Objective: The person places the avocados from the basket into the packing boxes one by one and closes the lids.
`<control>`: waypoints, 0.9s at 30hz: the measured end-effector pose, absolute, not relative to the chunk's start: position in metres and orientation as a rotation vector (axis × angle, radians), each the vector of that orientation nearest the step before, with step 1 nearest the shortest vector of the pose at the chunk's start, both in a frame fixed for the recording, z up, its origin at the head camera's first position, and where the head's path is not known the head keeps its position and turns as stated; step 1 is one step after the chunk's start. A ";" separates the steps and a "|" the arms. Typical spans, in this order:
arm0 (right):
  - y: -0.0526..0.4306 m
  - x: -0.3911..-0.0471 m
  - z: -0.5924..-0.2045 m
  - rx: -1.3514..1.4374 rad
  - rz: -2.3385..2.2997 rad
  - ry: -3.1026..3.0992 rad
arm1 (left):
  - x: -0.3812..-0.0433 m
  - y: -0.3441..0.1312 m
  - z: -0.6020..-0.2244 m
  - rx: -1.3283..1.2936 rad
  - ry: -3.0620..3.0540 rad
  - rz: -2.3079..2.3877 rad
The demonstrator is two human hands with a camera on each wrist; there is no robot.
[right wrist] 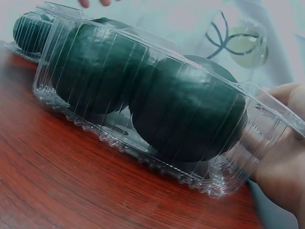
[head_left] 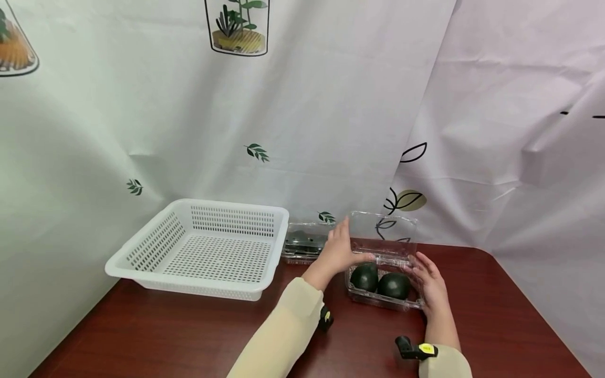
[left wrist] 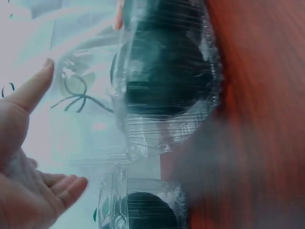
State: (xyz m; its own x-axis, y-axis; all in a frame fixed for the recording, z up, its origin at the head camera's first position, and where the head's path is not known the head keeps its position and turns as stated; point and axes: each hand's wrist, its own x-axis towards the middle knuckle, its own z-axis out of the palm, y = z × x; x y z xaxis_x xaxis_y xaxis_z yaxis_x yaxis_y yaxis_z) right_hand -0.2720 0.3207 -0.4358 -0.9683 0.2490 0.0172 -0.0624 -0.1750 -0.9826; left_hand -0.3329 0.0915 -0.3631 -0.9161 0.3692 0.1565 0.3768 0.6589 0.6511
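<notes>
A clear plastic clamshell box (head_left: 384, 303) stands on the table with its lid (head_left: 385, 231) raised. Inside sit two smooth, dark green rounded fruits, one on the left (head_left: 364, 276) and one on the right (head_left: 394, 286), looking like avocados. My left hand (head_left: 339, 249) is at the lid's left side with fingers extended; the left wrist view shows thumb and fingers spread, gripping nothing. At the box's right end, my right hand (head_left: 431, 283) rests against the wall, fingers reaching up by the lid's corner. Part of that hand shows through the plastic (right wrist: 257, 143) in the right wrist view.
A white perforated basket (head_left: 198, 291) stands to the left on the dark red table (head_left: 189, 325). Behind my left forearm is another clear box (head_left: 302, 258) with dark green contents. A patterned white curtain (head_left: 331, 105) hangs behind the table.
</notes>
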 end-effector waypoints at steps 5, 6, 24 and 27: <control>0.316 -0.274 -0.435 -0.256 2.311 -1.679 | -0.340 0.092 -0.357 -0.629 -2.790 -1.272; 0.315 -0.274 -0.434 -0.282 2.323 -1.648 | -0.340 0.091 -0.356 -0.673 -2.811 -1.228; 0.307 -0.274 -0.426 -0.585 2.302 -1.133 | -0.319 0.097 -0.361 -1.205 -2.974 -0.295; 0.307 -0.276 -0.428 -0.626 2.172 -1.184 | -0.319 0.101 -0.362 -1.171 -2.980 -0.223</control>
State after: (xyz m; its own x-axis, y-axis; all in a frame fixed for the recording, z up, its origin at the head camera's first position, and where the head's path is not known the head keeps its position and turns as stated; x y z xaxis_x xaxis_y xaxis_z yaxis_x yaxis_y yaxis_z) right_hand -0.2763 0.3070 -0.4277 -0.7209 0.6818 -0.1241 -0.2650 -0.4367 -0.8597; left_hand -0.3189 0.1006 -0.3625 -0.7317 0.6815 -0.0122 0.6721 0.7243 0.1537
